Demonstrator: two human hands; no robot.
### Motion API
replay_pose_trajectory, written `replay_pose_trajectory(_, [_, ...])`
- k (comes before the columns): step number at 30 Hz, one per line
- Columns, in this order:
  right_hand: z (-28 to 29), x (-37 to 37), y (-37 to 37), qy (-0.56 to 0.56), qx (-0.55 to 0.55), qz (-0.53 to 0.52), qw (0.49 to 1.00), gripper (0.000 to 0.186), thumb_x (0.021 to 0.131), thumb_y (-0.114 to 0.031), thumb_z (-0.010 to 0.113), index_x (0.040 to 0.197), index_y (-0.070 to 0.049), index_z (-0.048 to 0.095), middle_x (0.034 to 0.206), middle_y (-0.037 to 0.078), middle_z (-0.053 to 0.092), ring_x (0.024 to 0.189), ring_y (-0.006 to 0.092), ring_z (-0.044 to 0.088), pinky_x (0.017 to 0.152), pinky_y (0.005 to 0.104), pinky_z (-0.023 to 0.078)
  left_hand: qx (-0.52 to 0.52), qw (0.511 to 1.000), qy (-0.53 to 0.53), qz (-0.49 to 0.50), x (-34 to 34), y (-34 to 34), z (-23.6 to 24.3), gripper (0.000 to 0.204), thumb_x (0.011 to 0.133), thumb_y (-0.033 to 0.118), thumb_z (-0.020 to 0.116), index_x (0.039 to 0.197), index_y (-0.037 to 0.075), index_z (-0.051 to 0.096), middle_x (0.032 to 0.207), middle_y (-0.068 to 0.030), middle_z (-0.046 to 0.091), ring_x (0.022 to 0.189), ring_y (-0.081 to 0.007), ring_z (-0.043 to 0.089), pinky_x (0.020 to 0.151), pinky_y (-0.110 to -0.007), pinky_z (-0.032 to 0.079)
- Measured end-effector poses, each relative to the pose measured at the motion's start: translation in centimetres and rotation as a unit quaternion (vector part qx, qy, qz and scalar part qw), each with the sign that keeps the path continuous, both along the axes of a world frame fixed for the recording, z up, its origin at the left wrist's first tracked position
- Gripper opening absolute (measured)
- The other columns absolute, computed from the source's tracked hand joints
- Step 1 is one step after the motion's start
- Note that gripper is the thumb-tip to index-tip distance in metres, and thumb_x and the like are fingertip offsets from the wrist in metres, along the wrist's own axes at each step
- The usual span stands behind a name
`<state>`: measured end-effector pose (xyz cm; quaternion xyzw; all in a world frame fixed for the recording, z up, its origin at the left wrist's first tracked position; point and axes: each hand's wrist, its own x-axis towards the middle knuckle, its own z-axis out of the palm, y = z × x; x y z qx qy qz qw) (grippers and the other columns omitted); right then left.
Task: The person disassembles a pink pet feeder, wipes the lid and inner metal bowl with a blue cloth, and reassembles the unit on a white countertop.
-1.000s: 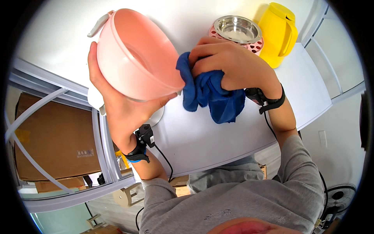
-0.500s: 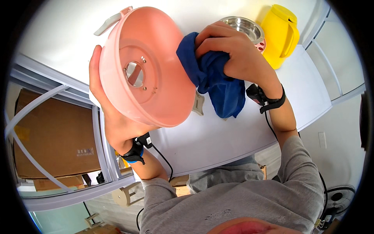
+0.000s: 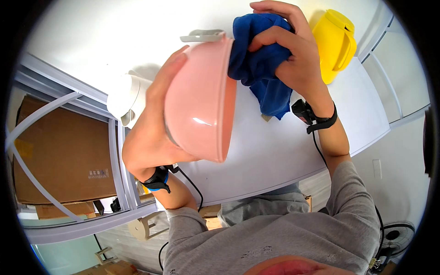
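Observation:
My left hand (image 3: pixel 153 123) holds a pink plastic bowl (image 3: pixel 201 105) up above the white table, tipped on its side with its rim facing right. A grey handle tab sticks out at the bowl's top edge. My right hand (image 3: pixel 293 50) grips a bunched blue cloth (image 3: pixel 261 59) and presses it against the bowl's rim and inner side. The cloth's loose end hangs down toward the table. Both wrists wear black bands with cables.
A yellow plastic jug (image 3: pixel 337 41) stands at the far right of the white table (image 3: pixel 279 151). A white round object (image 3: pixel 123 97) lies by the table's left edge. Grey metal rails (image 3: pixel 114 165) and a cardboard box (image 3: pixel 59 151) are to the left, below table level.
The bowl has turned from showing its underside to edge-on with the rim to the right. My right hand with the cloth has risen to the bowl's upper rim.

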<state>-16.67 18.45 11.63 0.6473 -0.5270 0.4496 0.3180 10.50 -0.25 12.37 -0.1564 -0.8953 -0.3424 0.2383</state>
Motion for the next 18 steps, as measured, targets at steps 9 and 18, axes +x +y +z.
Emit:
replay_pose_trajectory(9, [0.6, 0.5, 0.1, 0.034, 0.016, 0.193, 0.98, 0.034, 0.068, 0.011, 0.065, 0.093, -0.008, 0.077, 0.121, 0.015, 0.073, 0.111, 0.0336, 0.074, 0.104, 0.042, 0.058, -0.023, 0.985, -0.105, 0.136, -1.1, 1.1, 0.3, 0.148, 0.051, 0.009, 0.106, 0.174, 0.006, 0.024, 0.176, -0.029, 0.029, 0.161, -0.0479, 0.038, 0.125, -0.049, 0.043])
replay_pose_trajectory(18, [-1.0, -0.3, 1.3, -0.141, 0.134, 0.059, 0.979, 0.072, 0.068, 0.009, 0.057, 0.137, -0.01, 0.065, 0.114, 0.01, 0.068, 0.108, 0.0291, 0.07, 0.103, 0.0355, 0.054, -0.004, 0.991, -0.065, 0.118, -0.9, 0.6, 0.2, 0.149, 0.05, 0.01, 0.108, 0.173, 0.005, 0.025, 0.173, -0.025, 0.037, 0.155, -0.0397, 0.047, 0.12, -0.046, 0.048])
